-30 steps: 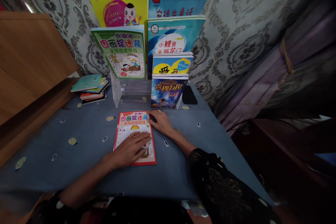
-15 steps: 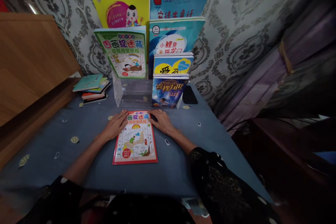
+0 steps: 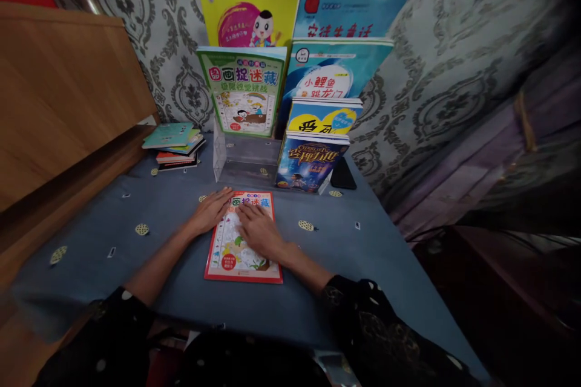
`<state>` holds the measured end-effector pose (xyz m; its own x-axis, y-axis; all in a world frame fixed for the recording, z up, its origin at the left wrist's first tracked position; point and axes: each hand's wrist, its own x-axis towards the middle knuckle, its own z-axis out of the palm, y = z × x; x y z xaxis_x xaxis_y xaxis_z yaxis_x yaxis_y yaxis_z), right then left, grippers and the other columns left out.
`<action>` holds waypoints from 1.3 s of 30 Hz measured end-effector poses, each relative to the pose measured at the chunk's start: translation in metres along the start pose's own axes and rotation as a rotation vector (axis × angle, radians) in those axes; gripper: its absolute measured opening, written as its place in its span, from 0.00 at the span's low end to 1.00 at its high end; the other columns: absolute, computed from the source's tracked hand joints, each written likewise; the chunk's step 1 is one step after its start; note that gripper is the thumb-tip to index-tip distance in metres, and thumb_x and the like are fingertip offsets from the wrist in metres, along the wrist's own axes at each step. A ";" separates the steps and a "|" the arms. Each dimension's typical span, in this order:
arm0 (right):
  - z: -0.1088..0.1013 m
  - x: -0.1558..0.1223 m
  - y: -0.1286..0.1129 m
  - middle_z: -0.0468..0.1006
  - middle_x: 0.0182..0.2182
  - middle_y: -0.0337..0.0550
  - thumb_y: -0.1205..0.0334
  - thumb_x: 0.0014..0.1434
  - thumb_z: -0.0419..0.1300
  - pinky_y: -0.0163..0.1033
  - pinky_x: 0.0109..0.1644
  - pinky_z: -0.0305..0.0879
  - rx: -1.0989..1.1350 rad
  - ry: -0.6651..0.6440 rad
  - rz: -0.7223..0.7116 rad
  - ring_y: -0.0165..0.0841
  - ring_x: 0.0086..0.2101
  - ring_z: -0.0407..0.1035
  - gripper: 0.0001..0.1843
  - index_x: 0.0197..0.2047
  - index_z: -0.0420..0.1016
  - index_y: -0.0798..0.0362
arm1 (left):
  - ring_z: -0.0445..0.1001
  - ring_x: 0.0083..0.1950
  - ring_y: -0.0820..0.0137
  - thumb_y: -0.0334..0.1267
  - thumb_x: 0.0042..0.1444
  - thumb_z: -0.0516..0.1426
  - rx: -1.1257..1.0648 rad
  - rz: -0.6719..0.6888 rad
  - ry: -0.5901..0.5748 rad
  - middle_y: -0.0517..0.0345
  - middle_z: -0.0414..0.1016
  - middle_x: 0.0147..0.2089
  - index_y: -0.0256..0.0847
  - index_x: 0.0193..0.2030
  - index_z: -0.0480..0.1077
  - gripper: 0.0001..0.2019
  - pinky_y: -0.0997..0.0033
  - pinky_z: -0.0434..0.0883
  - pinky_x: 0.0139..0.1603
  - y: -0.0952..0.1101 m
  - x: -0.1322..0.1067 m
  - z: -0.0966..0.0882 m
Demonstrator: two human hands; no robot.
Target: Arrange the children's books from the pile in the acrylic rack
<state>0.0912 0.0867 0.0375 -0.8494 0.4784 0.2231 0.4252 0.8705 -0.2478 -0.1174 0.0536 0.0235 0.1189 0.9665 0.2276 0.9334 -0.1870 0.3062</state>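
Red is edging the thin book (image 3: 244,265), which is lying flat on the blue cloth (image 3: 354,290) just before the clear stand (image 3: 245,170). The left hand (image 3: 209,213) is resting open at its upper left edge, seemingly gripping nothing; the right hand (image 3: 261,231) is lying loosely open over the cover. Because both hands are touching it, uneven pressure could twist it askew or bunch the cloth; pushing too far forward could bump the stand, tipping the dark-blue book (image 3: 311,163) that is standing there.

Head-worn view, facing forward (tilted down), table (image 3: 358,254) near
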 end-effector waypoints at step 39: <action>0.001 -0.021 0.034 0.51 0.70 0.63 0.47 0.70 0.45 0.59 0.69 0.44 -0.003 0.020 0.257 0.48 0.70 0.41 0.34 0.70 0.54 0.62 | 0.54 0.73 0.64 0.41 0.69 0.40 0.009 -0.020 -0.024 0.50 0.59 0.71 0.38 0.67 0.60 0.24 0.54 0.54 0.71 0.003 0.001 0.001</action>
<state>0.1234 0.1064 0.0233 -0.7073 0.6858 0.1714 0.6269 0.7206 -0.2961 -0.1141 0.0538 0.0242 0.1080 0.9741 0.1988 0.9388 -0.1658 0.3020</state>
